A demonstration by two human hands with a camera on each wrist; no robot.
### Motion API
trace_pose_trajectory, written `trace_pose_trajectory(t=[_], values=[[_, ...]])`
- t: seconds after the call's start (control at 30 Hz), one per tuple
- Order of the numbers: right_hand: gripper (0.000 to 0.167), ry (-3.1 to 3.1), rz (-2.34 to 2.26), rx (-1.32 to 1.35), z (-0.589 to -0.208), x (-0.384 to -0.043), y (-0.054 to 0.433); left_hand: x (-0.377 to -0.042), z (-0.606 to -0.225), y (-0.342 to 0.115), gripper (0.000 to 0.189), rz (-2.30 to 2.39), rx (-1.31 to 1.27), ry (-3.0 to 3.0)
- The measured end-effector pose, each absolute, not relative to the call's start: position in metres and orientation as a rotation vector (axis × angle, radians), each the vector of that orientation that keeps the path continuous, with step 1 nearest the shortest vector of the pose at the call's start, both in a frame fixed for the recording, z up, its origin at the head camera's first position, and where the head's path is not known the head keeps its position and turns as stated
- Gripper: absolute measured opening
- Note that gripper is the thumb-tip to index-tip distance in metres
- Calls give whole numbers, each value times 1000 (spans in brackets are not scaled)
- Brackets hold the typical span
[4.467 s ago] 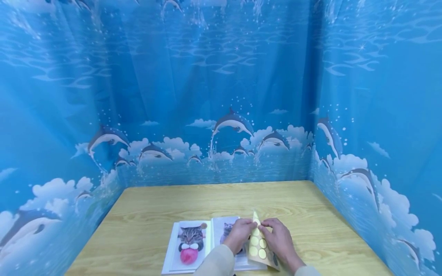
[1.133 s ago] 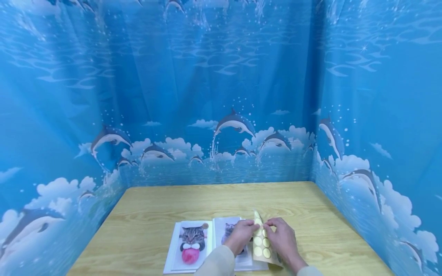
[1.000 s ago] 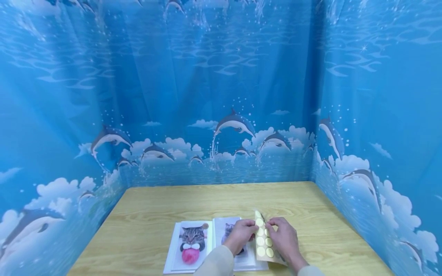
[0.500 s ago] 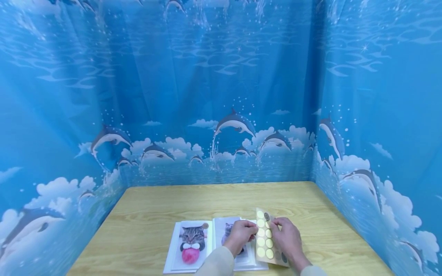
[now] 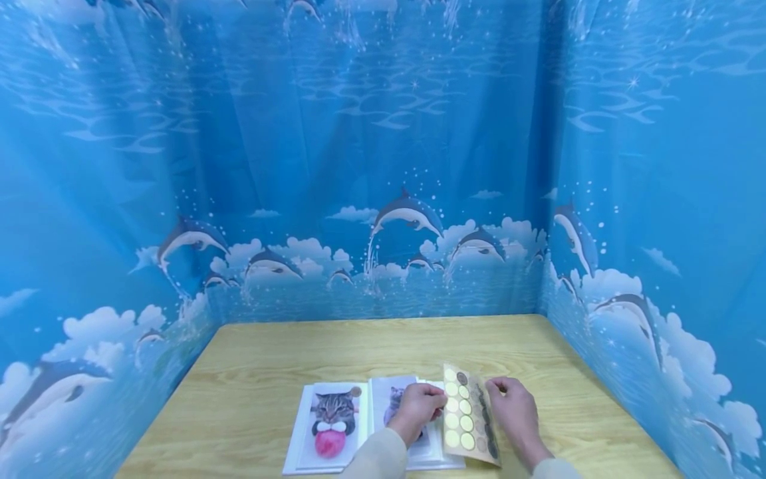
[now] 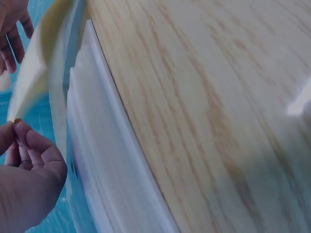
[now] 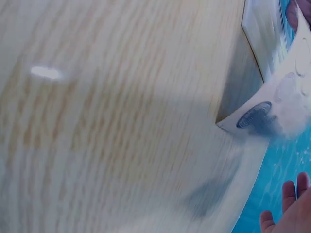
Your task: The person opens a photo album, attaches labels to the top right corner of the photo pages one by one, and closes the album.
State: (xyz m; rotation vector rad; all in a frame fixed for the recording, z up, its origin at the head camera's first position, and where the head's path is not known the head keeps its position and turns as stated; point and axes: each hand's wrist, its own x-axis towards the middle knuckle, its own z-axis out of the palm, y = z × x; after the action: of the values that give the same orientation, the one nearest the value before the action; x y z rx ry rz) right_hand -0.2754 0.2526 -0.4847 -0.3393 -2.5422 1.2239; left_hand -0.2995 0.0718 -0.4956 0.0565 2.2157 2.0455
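Note:
My left hand [image 5: 419,409] pinches the left edge of a sheet of round gold stickers [image 5: 459,416] between thumb and forefinger. It holds the sheet tilted up over the right side of an open photo album [image 5: 290,452]. My right hand [image 5: 513,409] is just right of the sheet, apart from it, thumb and forefinger together. In the left wrist view a small pale round sticker [image 6: 4,81] shows at the right hand's fingertips. The right wrist view shows the sheet's curved lower corner with a dark round sticker [image 7: 255,115], and the right hand's other fingers extended loosely.
A cat photo with a pink ball [image 5: 329,426] fills the album's left page, a round brown sticker [image 5: 356,392] at its top right corner. A second cat photo [image 5: 396,399] is partly hidden by my left hand. Blue dolphin curtains [image 5: 383,159] enclose the wooden table [image 5: 269,359].
The sheet, bent to a narrow peak earlier, has flattened and turned so more of its stickers show. My right hand has let go of it and moved right; the left has barely moved.

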Motion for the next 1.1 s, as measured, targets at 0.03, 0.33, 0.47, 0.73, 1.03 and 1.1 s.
trace_pose_trajectory(t=[0.03,0.33,0.47,0.73,1.03,1.1], values=[[27,-2540,1212,-337,-485,-276,255,-299,-496,72,7,2042,58,2222],[28,-2552,1174,-319,-487,-277,262,-298,-496,73,21,1830,276,2435],[31,-2558,1223,-337,-489,-277,260,-295,-496,75,32,1672,411,2497],[31,-2579,1241,-327,-491,-278,256,-291,-495,74,29,1568,540,2565],[29,-2566,1263,-297,-496,-279,251,-295,-495,60,33,1501,632,2665],[28,-2560,1272,-289,-497,-280,249,-295,-494,55,34,1460,651,2716]])
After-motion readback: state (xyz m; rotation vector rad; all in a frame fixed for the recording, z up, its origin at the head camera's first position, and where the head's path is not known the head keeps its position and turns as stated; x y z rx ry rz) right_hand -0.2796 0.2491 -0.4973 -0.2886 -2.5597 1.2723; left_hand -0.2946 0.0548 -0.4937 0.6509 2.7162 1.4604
